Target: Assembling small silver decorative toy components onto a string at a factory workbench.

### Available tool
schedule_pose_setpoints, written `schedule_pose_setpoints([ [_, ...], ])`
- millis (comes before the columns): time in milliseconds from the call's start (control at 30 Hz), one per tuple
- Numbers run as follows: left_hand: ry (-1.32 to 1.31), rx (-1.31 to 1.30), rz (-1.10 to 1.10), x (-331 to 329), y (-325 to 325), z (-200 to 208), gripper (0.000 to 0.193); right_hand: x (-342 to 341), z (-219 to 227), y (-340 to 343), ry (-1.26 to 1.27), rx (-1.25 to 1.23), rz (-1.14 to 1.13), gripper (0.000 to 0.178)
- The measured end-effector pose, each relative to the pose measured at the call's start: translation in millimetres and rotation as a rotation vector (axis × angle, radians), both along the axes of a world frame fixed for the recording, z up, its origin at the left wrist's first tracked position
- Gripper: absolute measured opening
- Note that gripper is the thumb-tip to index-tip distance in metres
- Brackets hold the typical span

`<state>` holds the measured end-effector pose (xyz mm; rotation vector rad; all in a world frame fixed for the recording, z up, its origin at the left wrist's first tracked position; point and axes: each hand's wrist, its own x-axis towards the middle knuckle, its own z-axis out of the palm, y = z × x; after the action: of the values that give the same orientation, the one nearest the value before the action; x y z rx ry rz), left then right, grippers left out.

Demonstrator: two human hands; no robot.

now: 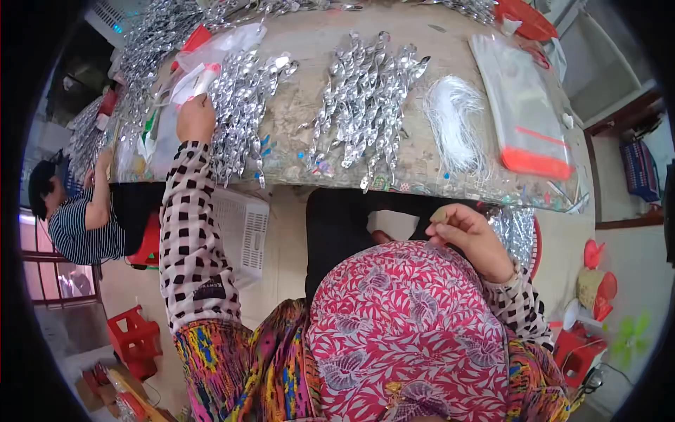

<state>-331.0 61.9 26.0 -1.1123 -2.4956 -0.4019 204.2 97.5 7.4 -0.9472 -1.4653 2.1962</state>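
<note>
My left hand (pixel 197 121) reaches to the left part of the table, its fingers closed at the edge of a clear plastic bag (pixel 193 83) with white and pink parts. Beside it lies a heap of twisted silver foil strips (pixel 242 105). Another bundle of silver foil strips (pixel 369 98) is spread on the middle of the table. My right hand (pixel 470 238) is over my lap, thumb and fingertips pinched together; anything between them is too small to make out. In front of it on the table rests a bunch of white strings (pixel 453 123).
A stack of clear bags with red ends (pixel 527 112) lies at the table's right. More foil (pixel 151 56) is piled far left, near a seated person (pixel 91 218). Below the table are a white plastic basket (pixel 242 228), foil in a red basket (pixel 517 232), and a red stool (pixel 133 337).
</note>
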Motion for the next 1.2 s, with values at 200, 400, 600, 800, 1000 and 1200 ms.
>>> schedule_pose_setpoints([
  [200, 0.173, -0.118, 0.128, 0.2, -5.3, -27.9, 0.045, 2.0, -6.8, -5.5, -0.039, -0.038, 0.015, 0.014],
  [400, 0.150, -0.174, -0.052, 82.9, -30.6, -43.8, 0.088, -9.0, -27.7, -4.3, -0.069, -0.065, 0.060, 0.012],
  [600, -0.016, -0.282, -0.034, 81.9, -38.9, -37.1, 0.108, -16.3, -40.0, -9.5, -0.097, -0.062, 0.109, 0.011],
  [800, 0.018, -0.291, -0.149, 66.8, -40.7, -37.2, 0.098, -11.8, -39.7, -12.3, -0.096, -0.087, 0.075, 0.015],
  [1000, 0.089, -0.262, -0.169, 77.8, -50.6, -40.1, 0.094, -13.0, -45.3, -12.0, -0.084, -0.087, 0.089, 0.011],
  [1200, 0.101, -0.104, -0.393, 116.0, -67.5, -44.4, 0.071, -5.4, -52.8, -9.4, -0.095, -0.094, 0.056, 0.010],
])
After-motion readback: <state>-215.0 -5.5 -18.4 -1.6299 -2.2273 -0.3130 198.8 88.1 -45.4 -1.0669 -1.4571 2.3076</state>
